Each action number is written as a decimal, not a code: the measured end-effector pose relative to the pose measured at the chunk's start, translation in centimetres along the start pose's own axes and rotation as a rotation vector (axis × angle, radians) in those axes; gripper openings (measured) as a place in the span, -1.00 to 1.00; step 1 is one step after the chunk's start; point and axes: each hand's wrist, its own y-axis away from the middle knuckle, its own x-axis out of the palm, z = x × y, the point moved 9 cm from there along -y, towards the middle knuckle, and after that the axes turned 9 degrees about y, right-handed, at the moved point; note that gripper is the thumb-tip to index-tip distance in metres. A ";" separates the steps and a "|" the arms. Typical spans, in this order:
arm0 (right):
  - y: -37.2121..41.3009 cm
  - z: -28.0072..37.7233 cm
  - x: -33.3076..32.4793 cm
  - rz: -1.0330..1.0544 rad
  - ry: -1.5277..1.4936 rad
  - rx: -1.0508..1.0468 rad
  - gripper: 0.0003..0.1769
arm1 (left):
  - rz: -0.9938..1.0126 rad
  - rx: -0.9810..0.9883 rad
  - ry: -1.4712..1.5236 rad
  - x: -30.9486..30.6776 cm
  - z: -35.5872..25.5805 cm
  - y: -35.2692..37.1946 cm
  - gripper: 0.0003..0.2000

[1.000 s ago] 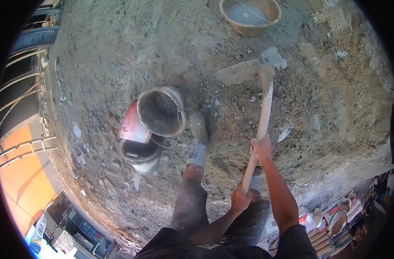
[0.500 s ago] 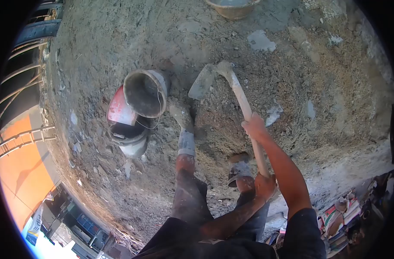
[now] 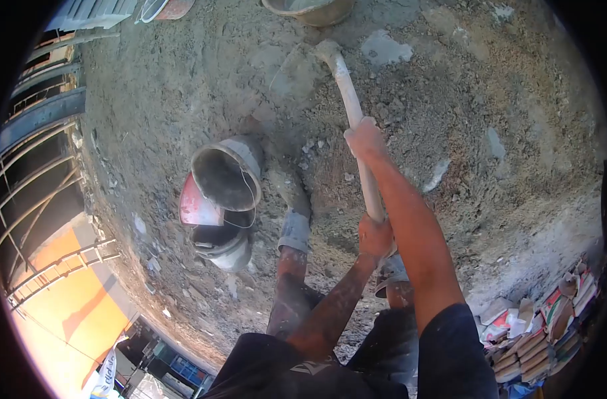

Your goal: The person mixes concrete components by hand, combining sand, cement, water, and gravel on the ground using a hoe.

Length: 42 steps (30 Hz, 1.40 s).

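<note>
A hoe (image 3: 352, 100) with a pale wooden handle reaches out over the rough grey ground in the head view. Its mud-coated blade (image 3: 294, 72) lies far forward and blends with the wet soil around it. My right hand (image 3: 366, 139) is wrapped around the handle about midway. Lower down, my left hand (image 3: 375, 235) grips the handle near its butt end. Both hands are closed on the wood. My booted feet stand apart beneath my arms, the left boot (image 3: 295, 223) beside the buckets.
Left of my boot, a grey bucket (image 3: 250, 152) lies tipped over a red-and-white bucket (image 3: 197, 204) and a whitish bucket (image 3: 235, 255). A basin (image 3: 324, 13) stands ahead. Stacked sacks (image 3: 526, 352) lie at lower right; a ladder (image 3: 64, 271) is at left.
The hoe and both my hands have moved forward, the blade now farther from my feet. My view has shifted, and another container shows at the top left.
</note>
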 end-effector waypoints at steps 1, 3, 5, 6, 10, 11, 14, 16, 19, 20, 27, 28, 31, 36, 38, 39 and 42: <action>1.2 -1.6 0.2 0.028 0.031 0.060 -0.60 | 0.044 -0.034 -0.001 0.4 0.8 1.0 -0.79; 4.6 -5.3 -1.0 0.039 -0.011 0.114 -0.62 | 0.114 -0.164 0.055 1.7 3.4 4.2 -0.77; 10.4 -8.7 -3.0 0.062 -0.210 0.173 -0.68 | 0.134 -0.279 0.016 2.2 6.6 9.7 -0.74; 13.1 -10.2 -3.5 0.082 -0.361 0.186 -0.68 | 0.138 -0.300 -0.081 1.6 7.5 12.4 -0.72; 17.4 -9.6 -6.7 0.059 -0.566 0.236 -0.67 | 0.103 0.020 -0.250 0.1 7.3 15.0 -0.69; 15.7 -8.3 -7.7 0.007 -0.499 0.207 -0.67 | 0.079 0.066 -0.336 -0.3 5.9 14.1 -0.68; 7.3 -4.1 -8.9 -0.145 -0.409 0.102 -0.71 | 0.105 0.192 -0.432 -0.5 0.6 4.0 -0.67; 0.2 -2.1 -8.5 -0.225 -0.432 0.092 -0.72 | 0.075 0.314 -0.449 -0.9 -4.3 -2.4 -0.67; -2.9 -6.4 -4.0 -0.165 -0.494 0.236 -0.72 | 0.149 0.256 -0.623 -0.6 -5.2 -3.7 -0.63; -2.3 -8.3 -2.7 -0.102 -0.534 0.322 -0.72 | 0.177 0.216 -0.720 -1.1 -3.2 -1.8 -0.61; 19.2 -12.5 -4.5 -0.173 -0.831 0.302 -0.72 | 0.294 0.068 -0.787 -5.0 6.5 11.2 -0.54; 19.0 -12.0 -6.0 -0.177 -0.828 0.307 -0.72 | 0.306 0.036 -0.794 -4.9 6.5 11.9 -0.53; 12.9 -11.3 -12.3 -0.389 -0.811 0.200 -0.77 | 0.319 0.232 -0.768 0.1 1.1 6.1 -0.63; 5.3 -12.9 -11.2 -0.380 -0.906 0.366 -0.76 | 0.362 0.358 -0.932 2.7 -5.8 1.6 -0.64; 9.7 -14.9 -5.0 -0.307 -1.129 0.367 -0.79 | 0.307 0.373 -1.074 -1.2 -2.2 3.8 -0.63; 12.7 -14.9 -2.9 -0.287 -1.275 0.431 -0.74 | 0.311 0.339 -1.104 -4.0 0.4 5.0 -0.60; 19.2 -15.1 -2.7 -0.334 -1.315 0.510 -0.67 | 0.337 0.250 -1.160 -6.6 2.9 6.8 -0.59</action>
